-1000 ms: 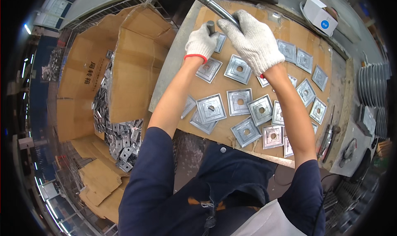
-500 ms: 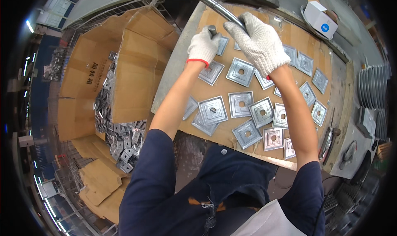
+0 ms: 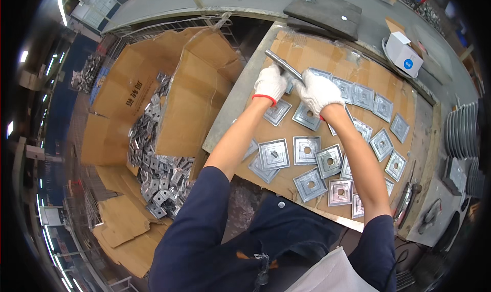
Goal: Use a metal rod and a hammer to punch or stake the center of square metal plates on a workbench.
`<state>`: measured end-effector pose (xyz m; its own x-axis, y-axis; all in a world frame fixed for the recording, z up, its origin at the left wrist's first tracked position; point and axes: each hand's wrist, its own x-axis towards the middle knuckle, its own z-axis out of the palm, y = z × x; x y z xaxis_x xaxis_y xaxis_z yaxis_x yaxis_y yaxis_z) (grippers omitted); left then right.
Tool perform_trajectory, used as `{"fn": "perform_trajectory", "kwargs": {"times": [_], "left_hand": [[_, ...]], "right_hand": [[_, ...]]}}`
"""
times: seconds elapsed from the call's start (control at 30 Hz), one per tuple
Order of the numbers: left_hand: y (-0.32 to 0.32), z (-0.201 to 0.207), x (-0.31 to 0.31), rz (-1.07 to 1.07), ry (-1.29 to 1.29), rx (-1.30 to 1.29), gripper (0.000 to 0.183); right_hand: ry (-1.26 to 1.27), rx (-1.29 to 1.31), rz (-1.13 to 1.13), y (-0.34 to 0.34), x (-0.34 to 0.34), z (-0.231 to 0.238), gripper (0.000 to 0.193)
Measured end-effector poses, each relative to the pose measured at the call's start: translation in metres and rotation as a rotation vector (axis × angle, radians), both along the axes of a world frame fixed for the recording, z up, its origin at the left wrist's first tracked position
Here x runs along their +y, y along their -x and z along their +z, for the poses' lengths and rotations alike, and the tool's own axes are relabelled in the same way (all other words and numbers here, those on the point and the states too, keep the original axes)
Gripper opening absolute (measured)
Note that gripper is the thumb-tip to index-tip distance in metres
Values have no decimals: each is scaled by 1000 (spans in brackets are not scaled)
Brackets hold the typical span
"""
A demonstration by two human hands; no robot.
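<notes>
My gloved left hand is closed over the far left of the cardboard-covered table. The top of a short round metal bar showed in that fist a moment earlier; now a long metal rod passes in front and hides it. My gloved right hand grips this rod, which slants up and left above the left fist. Below the hands lie square metal plates with stepped rims, such as a plate near the left wrist. Most visible plates have a round hole in the middle; one plate has its hole partly filled by a small piece.
Cardboard covers the table, with several plates spread over it. Left of it stands a large carton of small metal parts. A white box, stacked round discs and a hand tool lie rightward.
My right hand has lowered the long rod toward my left fist, so the hands are closer together. The view has shifted, showing more of the far bench.
</notes>
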<state>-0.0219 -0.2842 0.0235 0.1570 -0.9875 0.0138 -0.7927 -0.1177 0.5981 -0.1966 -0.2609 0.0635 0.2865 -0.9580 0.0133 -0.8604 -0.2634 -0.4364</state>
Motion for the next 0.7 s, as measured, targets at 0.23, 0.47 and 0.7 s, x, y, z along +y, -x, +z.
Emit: {"fn": "perform_trajectory", "kwargs": {"times": [0.23,0.47,0.7], "left_hand": [[-12,-2,-1,-34,99,104,43],[-15,3,-8,-50,86,303,37],[-20,6,3,-47,89,293,29]], "right_hand": [[-13,-210,-107,29,37,66,53],[-135,-146,-193,48,63,-14,47],[-185,-193,-200,42,70,-37,48]]}}
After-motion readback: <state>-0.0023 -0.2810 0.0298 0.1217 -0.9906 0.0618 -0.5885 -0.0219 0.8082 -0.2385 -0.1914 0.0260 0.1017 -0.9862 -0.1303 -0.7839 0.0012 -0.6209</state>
